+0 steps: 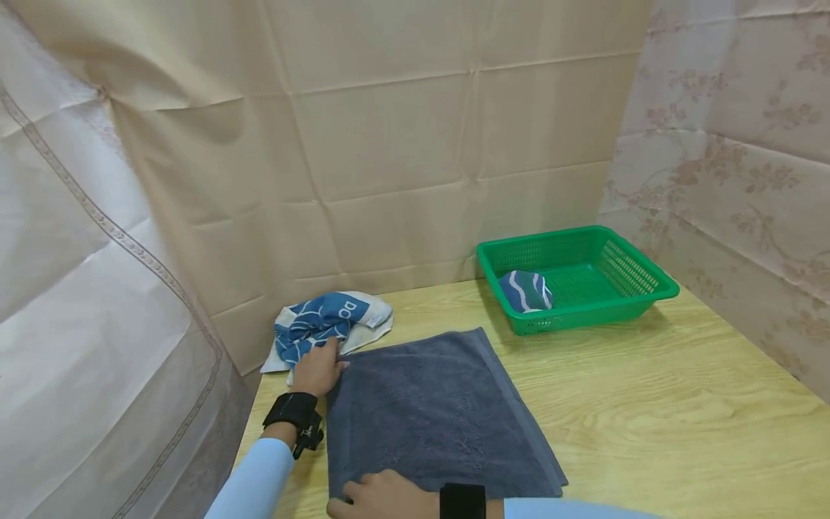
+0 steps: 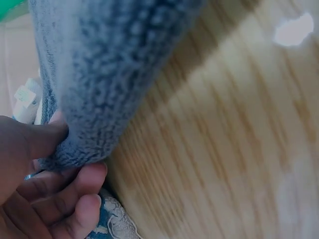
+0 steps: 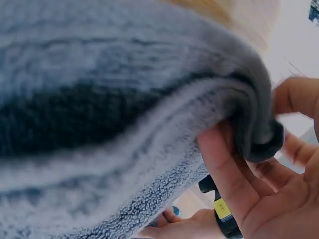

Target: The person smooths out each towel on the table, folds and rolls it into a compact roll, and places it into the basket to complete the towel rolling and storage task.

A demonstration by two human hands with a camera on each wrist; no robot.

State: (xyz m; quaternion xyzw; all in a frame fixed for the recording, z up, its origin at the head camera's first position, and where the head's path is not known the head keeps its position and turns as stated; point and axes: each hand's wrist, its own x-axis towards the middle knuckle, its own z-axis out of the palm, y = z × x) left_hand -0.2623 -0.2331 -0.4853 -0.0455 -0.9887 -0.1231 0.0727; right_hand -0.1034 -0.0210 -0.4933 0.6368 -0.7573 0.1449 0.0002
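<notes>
A dark grey-blue towel lies spread on the table in the head view. My left hand pinches its far left corner between thumb and fingers; the left wrist view shows the terry cloth in that pinch. At the near left corner, my right hand grips the towel's edge; in the right wrist view the fingers curl round the folded hem. Just beyond the left hand sits a crumpled blue and white towel, close to its fingertips.
A green plastic basket stands at the back right, with a folded blue, green and white striped cloth in its left part. The wooden table meets a beige curtain behind and a floral one on the right.
</notes>
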